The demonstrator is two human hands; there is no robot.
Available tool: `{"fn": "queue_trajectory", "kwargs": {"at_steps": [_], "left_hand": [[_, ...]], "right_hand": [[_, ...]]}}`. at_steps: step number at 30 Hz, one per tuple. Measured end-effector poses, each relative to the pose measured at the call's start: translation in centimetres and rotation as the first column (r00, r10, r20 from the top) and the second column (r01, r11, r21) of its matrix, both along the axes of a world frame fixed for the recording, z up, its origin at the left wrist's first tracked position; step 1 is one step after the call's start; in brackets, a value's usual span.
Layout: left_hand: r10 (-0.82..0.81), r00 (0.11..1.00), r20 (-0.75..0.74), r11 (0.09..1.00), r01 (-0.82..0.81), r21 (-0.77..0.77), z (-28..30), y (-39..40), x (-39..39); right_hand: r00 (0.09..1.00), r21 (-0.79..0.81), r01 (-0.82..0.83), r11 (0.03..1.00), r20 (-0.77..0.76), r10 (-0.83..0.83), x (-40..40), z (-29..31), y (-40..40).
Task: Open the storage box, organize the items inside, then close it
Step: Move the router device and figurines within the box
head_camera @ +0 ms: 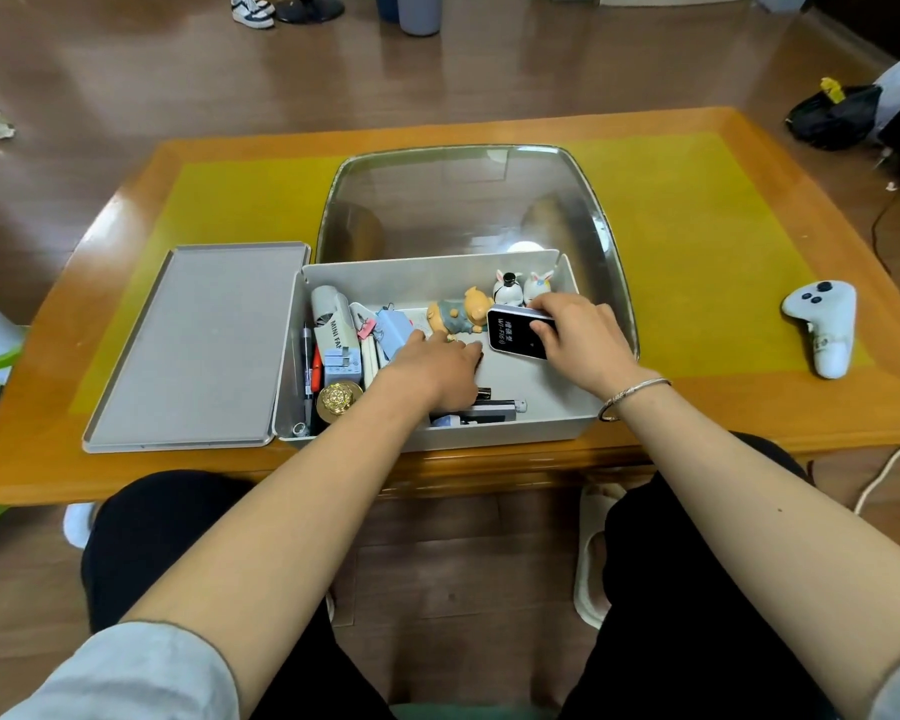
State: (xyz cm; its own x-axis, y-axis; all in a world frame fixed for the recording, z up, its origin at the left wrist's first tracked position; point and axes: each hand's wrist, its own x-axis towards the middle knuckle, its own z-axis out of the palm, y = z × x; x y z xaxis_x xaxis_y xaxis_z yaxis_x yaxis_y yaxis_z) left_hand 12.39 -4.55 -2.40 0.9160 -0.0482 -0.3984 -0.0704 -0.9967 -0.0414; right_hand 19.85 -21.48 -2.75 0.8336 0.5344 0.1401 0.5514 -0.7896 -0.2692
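Wi-Fi device (520,332) in right hand (575,332) grip, above box (437,275)

Inside storage box (567,423): two rabbit figurines (523,288) at far right corner, one pig figurine (461,314), one Wi-Fi device (518,335), one gold round tin (339,400); beside box, one lid (193,345), one white controller (822,330).

A home living room — low wooden coffee table (697,148), wood floor (126,70), sneakers (252,8), slippers (591,553).
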Motion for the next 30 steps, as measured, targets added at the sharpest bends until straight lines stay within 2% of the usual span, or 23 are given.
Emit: {"fn": "queue_trajectory", "kwargs": {"at_steps": [6, 18, 21, 25, 30], "left_hand": [[-0.020, 1.000, 0.000, 0.996, 0.020, 0.091, 0.0, -0.6, -0.1], [-0.075, 0.989, 0.125, 0.997, 0.074, 0.017, -0.3, 0.4, -1.3], [-0.083, 0.991, 0.108, 0.996, 0.084, -0.007, -0.4, 0.4, -1.2], [-0.073, 0.989, 0.128, 0.995, 0.081, -0.054, -0.5, 0.5, -1.2], [-0.084, 0.987, 0.135, 0.993, 0.094, -0.071, -0.5, 0.7, -1.1]], "right_hand": [[1.000, -0.047, -0.017, 0.999, 0.001, 0.017, 0.1, -0.1, 0.0], [0.998, -0.182, -0.061, 0.981, 0.015, 0.065, 0.4, -0.5, 0.1], [0.991, -0.189, -0.026, 0.982, 0.124, 0.050, 0.1, -0.6, 0.0], [0.937, -0.283, -0.012, 0.959, 0.331, 0.109, -0.5, -0.3, -0.2], [0.961, -0.435, -0.099, 0.895, 0.192, 0.200, -1.5, -0.3, 0.8]]}}
